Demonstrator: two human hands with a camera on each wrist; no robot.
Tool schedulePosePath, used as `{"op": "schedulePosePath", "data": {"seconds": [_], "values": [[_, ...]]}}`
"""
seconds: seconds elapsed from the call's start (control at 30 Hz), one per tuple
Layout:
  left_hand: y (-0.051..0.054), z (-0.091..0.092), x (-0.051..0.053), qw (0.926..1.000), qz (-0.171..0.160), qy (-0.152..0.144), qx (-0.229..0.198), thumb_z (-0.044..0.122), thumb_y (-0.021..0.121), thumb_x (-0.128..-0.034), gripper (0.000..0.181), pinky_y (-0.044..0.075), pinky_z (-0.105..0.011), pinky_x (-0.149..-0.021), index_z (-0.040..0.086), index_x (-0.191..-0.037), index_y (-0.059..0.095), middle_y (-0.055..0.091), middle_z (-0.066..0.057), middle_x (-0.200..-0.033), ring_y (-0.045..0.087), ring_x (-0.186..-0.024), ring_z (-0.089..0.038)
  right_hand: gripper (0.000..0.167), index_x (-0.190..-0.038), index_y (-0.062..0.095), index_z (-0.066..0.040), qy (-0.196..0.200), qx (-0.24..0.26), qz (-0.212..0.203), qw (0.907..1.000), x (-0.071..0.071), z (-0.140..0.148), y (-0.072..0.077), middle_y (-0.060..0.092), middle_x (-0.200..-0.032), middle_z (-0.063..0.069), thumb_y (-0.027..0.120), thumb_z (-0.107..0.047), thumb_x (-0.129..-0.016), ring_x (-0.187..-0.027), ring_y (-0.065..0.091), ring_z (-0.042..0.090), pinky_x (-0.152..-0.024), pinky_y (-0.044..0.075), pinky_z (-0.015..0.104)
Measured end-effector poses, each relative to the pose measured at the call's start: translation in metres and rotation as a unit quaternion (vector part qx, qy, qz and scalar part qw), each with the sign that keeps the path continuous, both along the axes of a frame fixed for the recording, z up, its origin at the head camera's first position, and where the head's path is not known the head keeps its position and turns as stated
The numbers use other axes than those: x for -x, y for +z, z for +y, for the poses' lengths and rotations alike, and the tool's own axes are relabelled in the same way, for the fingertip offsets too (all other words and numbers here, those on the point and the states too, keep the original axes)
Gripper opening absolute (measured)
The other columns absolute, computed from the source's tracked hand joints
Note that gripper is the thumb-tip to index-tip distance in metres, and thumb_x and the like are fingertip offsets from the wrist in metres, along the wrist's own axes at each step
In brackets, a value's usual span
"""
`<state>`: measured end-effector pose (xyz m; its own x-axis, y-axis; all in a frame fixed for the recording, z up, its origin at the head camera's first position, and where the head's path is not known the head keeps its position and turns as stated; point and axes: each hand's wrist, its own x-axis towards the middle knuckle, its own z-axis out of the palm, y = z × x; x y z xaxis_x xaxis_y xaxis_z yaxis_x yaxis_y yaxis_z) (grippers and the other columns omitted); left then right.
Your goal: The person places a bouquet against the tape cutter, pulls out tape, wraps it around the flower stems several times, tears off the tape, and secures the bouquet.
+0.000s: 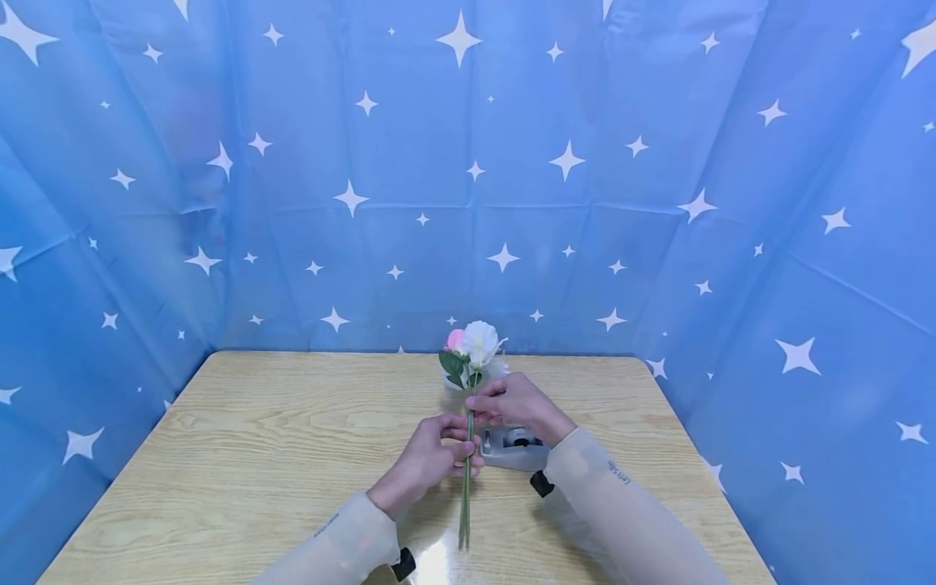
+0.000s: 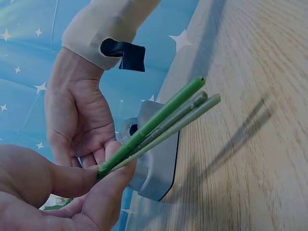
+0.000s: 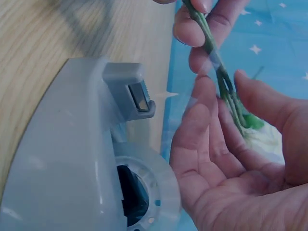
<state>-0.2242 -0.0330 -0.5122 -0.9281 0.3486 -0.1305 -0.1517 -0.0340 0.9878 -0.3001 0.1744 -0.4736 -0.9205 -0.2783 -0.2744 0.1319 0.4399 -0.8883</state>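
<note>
A small bunch of flowers stands over the table, with a white bloom (image 1: 480, 341), a pink bloom (image 1: 456, 340) and green leaves. Its green stems (image 2: 154, 127) run down together, and three cut ends show in the left wrist view. My left hand (image 1: 431, 455) pinches the stems between thumb and fingers around mid-length. Higher up, just under the blooms, my right hand (image 1: 519, 402) has its thumb and curled fingers about the stems (image 3: 226, 86). A clear strip of tape (image 3: 214, 60) shows faintly on the stems by the right fingertips. A grey tape dispenser (image 3: 67, 144) sits beside both hands.
The dispenser holds a clear tape roll (image 3: 159, 187) and has a toothed cutter (image 3: 140, 96). Everything is over a wood-grain table (image 1: 241, 455). A blue curtain with white stars (image 1: 409, 162) rises behind the table and along both sides.
</note>
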Motion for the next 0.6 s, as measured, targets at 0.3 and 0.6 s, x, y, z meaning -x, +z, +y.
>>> {"op": "schedulePosePath", "data": {"seconds": [0.3, 0.6], "values": [[0.0000, 0.0005, -0.0017, 0.9999, -0.005, -0.014, -0.003, -0.008, 0.061, -0.1148, 0.039, 0.074, -0.049, -0.099, -0.016, -0.153, 0.055, 0.069, -0.029, -0.140, 0.086, -0.103, -0.028, 0.024, -0.122, 0.086, -0.003, 0.013, 0.017, -0.013, 0.9997, 0.0017, 0.0002, 0.0018, 0.087, -0.115, 0.013, 0.089, -0.022, -0.107, -0.101, 0.085, 0.023, -0.097, 0.073, 0.041], [-0.0002, 0.0001, -0.0024, 0.9999, 0.004, -0.016, 0.003, -0.007, 0.061, -0.1154, 0.038, 0.074, -0.052, -0.098, -0.016, -0.152, 0.056, 0.071, -0.030, -0.138, 0.087, -0.105, -0.033, 0.019, -0.113, 0.087, -0.005, 0.004, 0.016, -0.012, 0.9998, 0.0037, -0.0016, -0.0025, 0.087, -0.105, 0.008, 0.091, -0.021, -0.105, -0.092, 0.082, 0.019, -0.090, 0.072, 0.036]]}}
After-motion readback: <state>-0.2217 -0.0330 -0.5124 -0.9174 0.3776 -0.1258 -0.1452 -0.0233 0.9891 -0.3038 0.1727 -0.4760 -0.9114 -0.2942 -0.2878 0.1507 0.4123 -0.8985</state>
